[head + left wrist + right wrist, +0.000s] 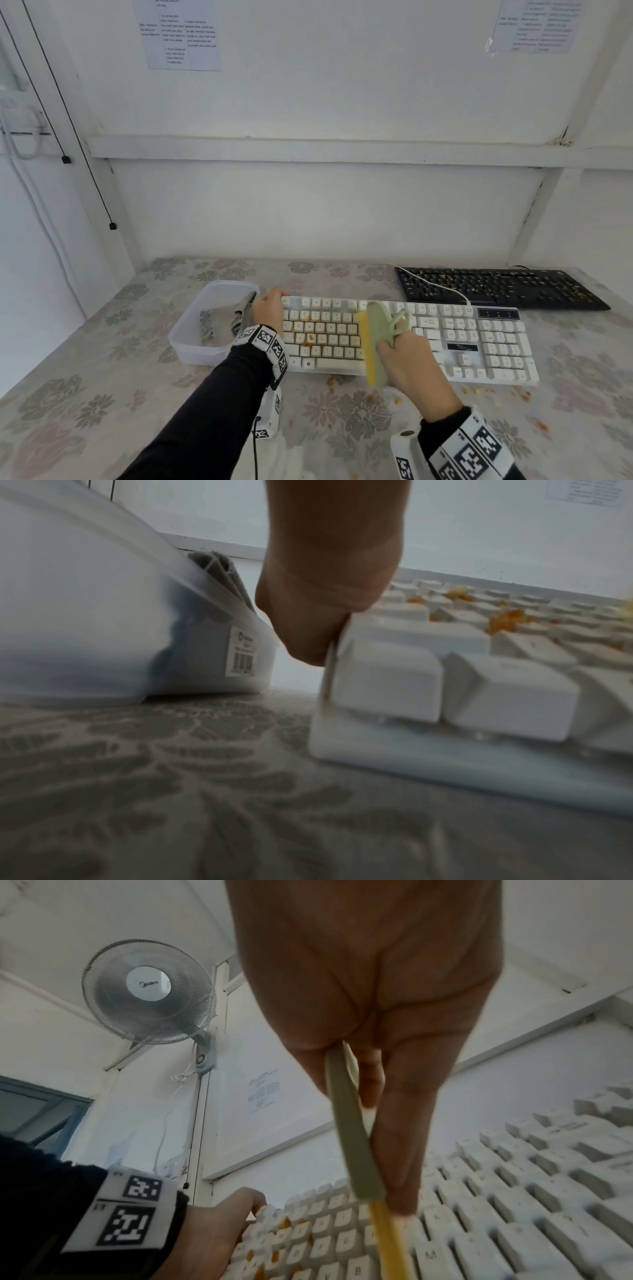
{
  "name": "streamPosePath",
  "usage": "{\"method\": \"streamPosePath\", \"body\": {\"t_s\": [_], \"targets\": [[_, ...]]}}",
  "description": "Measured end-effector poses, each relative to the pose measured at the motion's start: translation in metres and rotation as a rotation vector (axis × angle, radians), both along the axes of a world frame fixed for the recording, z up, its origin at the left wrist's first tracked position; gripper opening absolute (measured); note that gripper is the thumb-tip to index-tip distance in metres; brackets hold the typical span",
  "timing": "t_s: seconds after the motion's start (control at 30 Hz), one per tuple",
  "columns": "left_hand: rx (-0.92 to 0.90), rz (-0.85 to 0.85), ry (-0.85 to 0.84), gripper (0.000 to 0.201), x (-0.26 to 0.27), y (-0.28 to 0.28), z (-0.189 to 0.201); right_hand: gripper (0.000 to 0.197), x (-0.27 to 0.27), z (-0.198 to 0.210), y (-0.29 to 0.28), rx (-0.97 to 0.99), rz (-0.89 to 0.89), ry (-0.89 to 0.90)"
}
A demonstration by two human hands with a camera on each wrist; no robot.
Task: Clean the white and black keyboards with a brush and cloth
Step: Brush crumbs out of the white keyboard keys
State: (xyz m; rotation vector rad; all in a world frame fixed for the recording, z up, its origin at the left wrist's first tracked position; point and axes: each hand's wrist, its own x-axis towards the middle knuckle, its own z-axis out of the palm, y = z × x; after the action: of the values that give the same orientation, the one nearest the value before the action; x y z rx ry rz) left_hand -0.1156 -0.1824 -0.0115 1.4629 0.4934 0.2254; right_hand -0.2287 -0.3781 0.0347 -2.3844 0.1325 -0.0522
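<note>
**Operator:** Head view first, largest item down. I log the tabletop (102, 394) under a floral patterned cover, with orange-yellow crumbs scattered along its near side. The white keyboard (479, 346) lies across the middle; the black keyboard (500, 287) lies behind it to the right, its keys littered with crumbs. I judge that one untouched.

**Inspector:** Progress on the white one?

**Operator:** Partial, by my reading. Crumbs remain lodged among the letter keys on its left half; the right half looks largely free of them. So I judge brushing is under way, with the wiping and the whole black board left.

**Inspector:** Hands?

**Operator:** My left hand (270, 313) lies on the white keyboard's left end, apparently bracing it; whether it grips I cannot tell. My right hand (411, 370) is clamped around the brush (375, 339), a pale green back and handle loop with stiff yellow bristles, held on edge over the middle keys.

**Inspector:** Anything smaller?

**Operator:** A translucent plastic tub (191, 342), round-cornered, sits just left of the keyboard; grey pieces lie inside, unidentifiable. No cloth that I can make out.
</note>
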Motion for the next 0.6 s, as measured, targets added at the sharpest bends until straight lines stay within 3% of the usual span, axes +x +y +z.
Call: {"method": "streamPosePath", "body": {"t_s": [0.07, 0.13, 0.37, 0.5, 0.6], "targets": [[-0.015, 0.006, 0.010, 0.016, -0.0004, -0.0006, 0.0008, 0.012, 0.0024, 0.0029, 0.0012, 0.069, 0.009, -0.159], [-0.018, 0.016, 0.013, 0.017, -0.0006, -0.0009, 0.0015, 0.013, 0.0043, 0.0040, 0.0033, 0.107, 0.019, -0.244], [-0.007, 0.016, 0.012, 0.017, -0.0024, -0.0007, 0.0012, 0.024, 0.0014, -0.0051, -0.0026, 0.035, 0.046, -0.040], [0.016, 0.013, 0.007, 0.018, -0.0009, 0.0001, -0.0014, 0.008, -0.0029, 0.0010, -0.0034, -0.002, 0.015, 0.128], [-0.004, 0.012, 0.013, 0.018, 0.0002, 0.0005, -0.0005, 0.023, 0.0019, 0.0035, -0.0049, 0.037, -0.031, 0.067]]}}
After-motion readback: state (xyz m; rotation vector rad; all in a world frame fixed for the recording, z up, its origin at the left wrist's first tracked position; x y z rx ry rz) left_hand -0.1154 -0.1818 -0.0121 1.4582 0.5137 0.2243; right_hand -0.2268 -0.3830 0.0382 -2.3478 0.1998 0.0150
